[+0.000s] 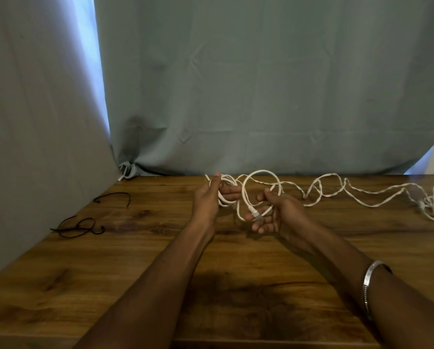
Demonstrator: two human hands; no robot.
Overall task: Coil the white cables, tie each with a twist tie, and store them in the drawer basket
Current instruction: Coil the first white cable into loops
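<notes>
The left hand (207, 197) curls its fingers round a small bundle of loops of the white cable (261, 173), thumb up along the top; how many turns it holds is hard to make out, since the fingers cover most of them. The right hand (274, 210) lies palm up, fingers loosely bent, thumb and forefinger pinching one tall loop while the cable's plug end (256, 215) rests across the fingertips. Whether the cable is one length or several twisted together cannot be told. From the right hand it trails in slack kinks over the wooden table (236, 285) to the right, where it is cut off by the frame edge. Two dark twist ties (80, 226) lie near the table's left side, well apart from the hands. A silver bangle (369, 280) circles the right wrist. A grey-green curtain (261, 84) hangs behind.
</notes>
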